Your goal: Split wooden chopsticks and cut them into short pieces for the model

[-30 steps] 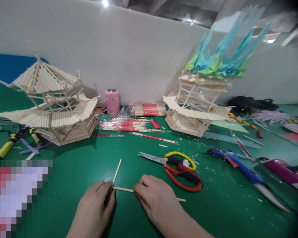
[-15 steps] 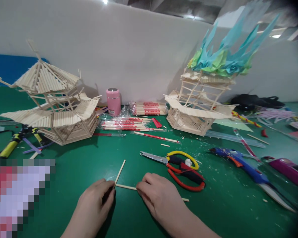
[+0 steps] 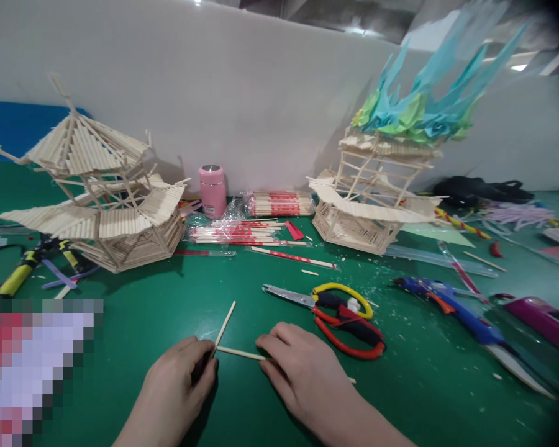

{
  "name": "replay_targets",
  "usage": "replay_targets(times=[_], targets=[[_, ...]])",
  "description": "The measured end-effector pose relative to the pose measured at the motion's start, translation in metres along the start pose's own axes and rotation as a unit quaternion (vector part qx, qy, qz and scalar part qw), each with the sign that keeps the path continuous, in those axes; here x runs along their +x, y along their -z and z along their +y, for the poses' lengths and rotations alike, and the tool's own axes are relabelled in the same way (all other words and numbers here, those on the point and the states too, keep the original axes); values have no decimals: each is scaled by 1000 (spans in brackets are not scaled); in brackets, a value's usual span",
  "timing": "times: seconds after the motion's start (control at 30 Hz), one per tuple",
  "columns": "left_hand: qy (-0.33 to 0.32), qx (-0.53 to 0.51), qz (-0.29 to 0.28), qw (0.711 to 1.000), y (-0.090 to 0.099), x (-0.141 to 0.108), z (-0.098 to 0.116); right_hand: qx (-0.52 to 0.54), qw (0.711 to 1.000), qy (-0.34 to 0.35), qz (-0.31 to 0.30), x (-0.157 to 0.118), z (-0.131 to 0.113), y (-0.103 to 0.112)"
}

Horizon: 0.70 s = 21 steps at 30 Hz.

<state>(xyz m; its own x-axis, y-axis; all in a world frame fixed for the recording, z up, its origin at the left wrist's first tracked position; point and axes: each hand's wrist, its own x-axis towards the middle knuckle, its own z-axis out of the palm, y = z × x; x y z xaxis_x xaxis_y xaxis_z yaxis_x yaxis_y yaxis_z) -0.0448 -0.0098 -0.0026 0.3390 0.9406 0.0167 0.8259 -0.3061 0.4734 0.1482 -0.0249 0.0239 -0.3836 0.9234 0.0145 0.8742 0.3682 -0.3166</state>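
Note:
Two thin wooden sticks meet at an angle near the fingertips of my left hand [image 3: 186, 375]. One stick [image 3: 226, 323] slants up and away from there, and my left thumb and fingers pinch its lower end. The other stick [image 3: 240, 354] runs right, lying low over the green table [image 3: 233, 410], to my right hand [image 3: 302, 372]. My right thumb and fingers are around its right part, the forefinger slightly raised. A short stick end [image 3: 352, 380] shows beyond my right wrist. Scissors [image 3: 326, 304] with yellow and red handles lie just behind my right hand.
Two wooden stick pavilions [image 3: 121, 223] [image 3: 368, 214] stand at the back left and right, the right one topped with blue-green paper. Between them are a pink flask [image 3: 213, 192] and packaged chopsticks [image 3: 279, 203]. A blue glue gun [image 3: 466, 316] lies at right, yellow-handled pliers [image 3: 18, 273] at left.
My right fingers have parted a little and the forefinger has lifted, showing more of the right-hand stick. The left hand has barely moved.

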Motion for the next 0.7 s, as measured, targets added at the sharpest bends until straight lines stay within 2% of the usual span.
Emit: replay_targets(times=[0.23,0.5,0.6,0.7], targets=[[4,-32,21,999,2,1,0,-17,999,-26,-41,-10,9,6],[3,-79,43,996,5,1,-4,-46,999,7,-12,-8,11,1],[-19,-76,31,996,6,2,-4,-60,998,14,-13,-8,12,0],[-72,-44,27,996,7,1,-2,-72,997,18,-11,-9,12,0]])
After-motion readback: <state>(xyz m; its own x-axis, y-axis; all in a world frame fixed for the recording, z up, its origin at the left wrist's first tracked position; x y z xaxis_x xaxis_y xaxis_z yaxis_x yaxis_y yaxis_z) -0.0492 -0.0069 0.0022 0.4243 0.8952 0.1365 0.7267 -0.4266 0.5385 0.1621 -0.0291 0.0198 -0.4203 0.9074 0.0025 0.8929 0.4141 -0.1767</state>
